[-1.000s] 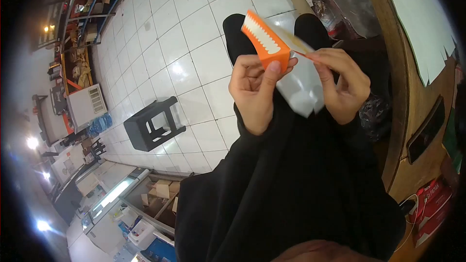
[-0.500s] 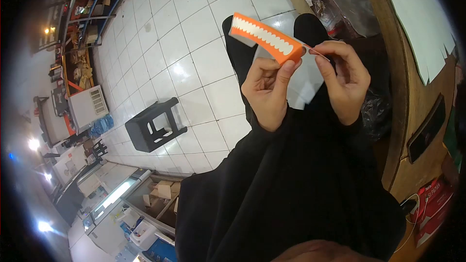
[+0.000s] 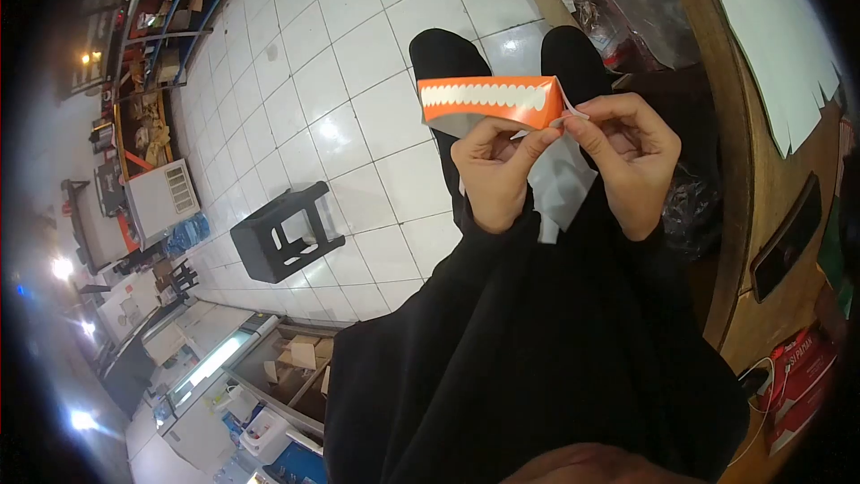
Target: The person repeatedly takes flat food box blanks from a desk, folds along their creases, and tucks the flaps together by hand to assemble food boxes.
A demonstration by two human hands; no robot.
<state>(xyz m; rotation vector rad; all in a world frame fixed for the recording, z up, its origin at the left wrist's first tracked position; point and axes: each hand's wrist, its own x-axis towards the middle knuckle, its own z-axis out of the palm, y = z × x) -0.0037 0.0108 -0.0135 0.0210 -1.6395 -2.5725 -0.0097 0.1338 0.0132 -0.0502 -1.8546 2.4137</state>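
Observation:
An orange folded paper piece (image 3: 528,115) with a white scalloped strip along it is held up over my lap. My left hand (image 3: 495,170) is closed, its thumb and finger pinching the lower right edge of this piece. At the piece's right end, my right hand (image 3: 634,157) pinches a white flap between thumb and forefinger. Both sets of fingertips nearly meet there. A pale paper sheet (image 3: 560,184) lies on my lap below and between the hands, partly hidden by them.
To the right is a wooden table (image 3: 730,215) with cut white sheets (image 3: 788,54), a dark phone (image 3: 786,237) and a red packet (image 3: 797,376). A black stool (image 3: 282,233) lies on the tiled floor at left. Plastic bags (image 3: 627,9) are heaped beyond my knees.
The orange piece has turned from a slant to nearly level, its left end lower. My right fingers have come closer to my left ones, and more of the lap sheet shows.

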